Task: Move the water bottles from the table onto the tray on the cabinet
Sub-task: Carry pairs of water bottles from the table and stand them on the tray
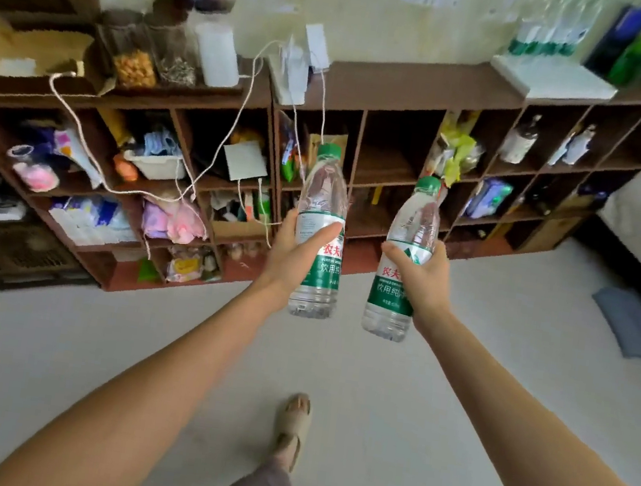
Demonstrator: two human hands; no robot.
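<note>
Clear plastic filled both grips: the left hand [297,258] was wrapped around the label band of the left bottle [320,230], thumb across the front, and the right hand [420,279] was closed the same way around the right bottle [405,259]. Both bottles were carried upright, the right one tilted slightly, out in front of the body above the pale floor [455,385] and apart from each other.

Each looked full or close to it, so each probably had a fair weight for one hand. The thin walls would likely give under a hard squeeze, and the smooth wrapper could slip; the mid-body hold on the label seemed the sound place, leaving the base free to set down flat.

Each bottle had a green cap, a ribbed transparent shoulder, and a green-and-white label with red characters.

Beyond the hands stood the brown cabinet [394,84], its cubbies crammed with bags, packets and bottles. On its top at the far right lay a white tray [555,84] with several similar green-labelled bottles [546,31] standing at its back edge, blurred. The two in hand were well apart from it. A sandalled foot [293,424] showed below.
</note>
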